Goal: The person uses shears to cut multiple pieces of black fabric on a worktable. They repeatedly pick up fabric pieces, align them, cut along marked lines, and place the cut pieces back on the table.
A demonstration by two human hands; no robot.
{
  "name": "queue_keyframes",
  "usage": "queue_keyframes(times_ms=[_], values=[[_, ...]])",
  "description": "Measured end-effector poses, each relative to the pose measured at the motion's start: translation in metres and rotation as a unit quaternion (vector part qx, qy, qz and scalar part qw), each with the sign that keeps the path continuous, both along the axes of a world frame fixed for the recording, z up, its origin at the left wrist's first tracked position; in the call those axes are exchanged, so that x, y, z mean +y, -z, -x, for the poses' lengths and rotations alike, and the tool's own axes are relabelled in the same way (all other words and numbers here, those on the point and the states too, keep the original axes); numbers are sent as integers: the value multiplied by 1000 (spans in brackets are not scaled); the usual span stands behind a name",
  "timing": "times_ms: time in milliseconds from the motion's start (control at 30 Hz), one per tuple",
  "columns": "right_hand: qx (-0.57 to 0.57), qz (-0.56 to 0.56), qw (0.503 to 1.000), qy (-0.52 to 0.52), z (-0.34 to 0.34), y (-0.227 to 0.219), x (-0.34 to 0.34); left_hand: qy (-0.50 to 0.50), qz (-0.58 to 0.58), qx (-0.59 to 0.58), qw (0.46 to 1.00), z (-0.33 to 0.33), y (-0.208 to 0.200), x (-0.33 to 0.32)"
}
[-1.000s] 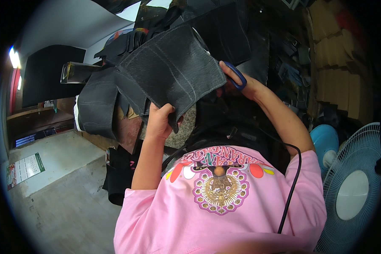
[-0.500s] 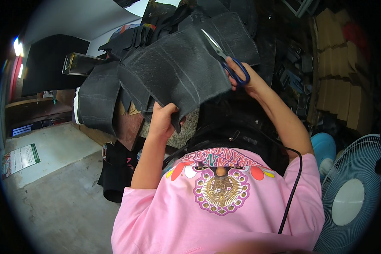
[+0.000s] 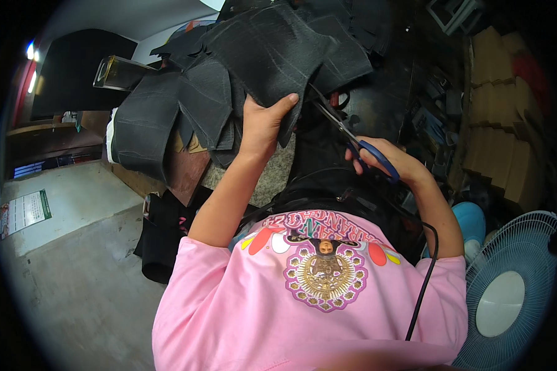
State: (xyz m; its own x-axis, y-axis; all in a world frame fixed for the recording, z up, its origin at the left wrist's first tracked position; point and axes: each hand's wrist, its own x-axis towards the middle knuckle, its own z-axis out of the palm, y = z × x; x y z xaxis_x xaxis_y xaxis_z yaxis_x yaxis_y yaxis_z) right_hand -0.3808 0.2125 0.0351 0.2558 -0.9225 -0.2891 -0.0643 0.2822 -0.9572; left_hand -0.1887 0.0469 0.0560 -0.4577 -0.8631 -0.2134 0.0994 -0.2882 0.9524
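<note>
My left hand (image 3: 263,122) grips the lower edge of a large dark grey piece of stiff fabric (image 3: 278,52), holding it up in front of me. My right hand (image 3: 387,162) holds blue-handled scissors (image 3: 353,141), fingers through the loops, the blades pointing up and left toward the fabric's lower right edge. The blade tips lie close to the fabric just right of my left thumb. Whether the blades are biting into the fabric I cannot tell.
More dark cut fabric pieces (image 3: 161,117) hang over a pile at the left. A blue and white floor fan (image 3: 507,290) stands at the lower right. Stacked brown cardboard (image 3: 498,105) sits at the right. A black cable (image 3: 424,278) runs down my pink shirt. Concrete floor (image 3: 74,272) lies at the left.
My right hand with the scissors has come down from the fabric's upper right edge to below it. The left hand has shifted its grip and the fabric sits higher.
</note>
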Motion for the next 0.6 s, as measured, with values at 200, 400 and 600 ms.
queue_keyframes(times_ms=[200, 400, 600], values=[[-9, -17, 1000, 6, -3, -2, 0, -48, 106, 30, 993, 8, -7, -4], [49, 17, 999, 10, 0, -8, 3, -29, 209, -44, 977, 1, -17, -9], [-79, -22, 996, 38, -8, -8, 1, 6, 105, 3, 994, 5, -15, 8]])
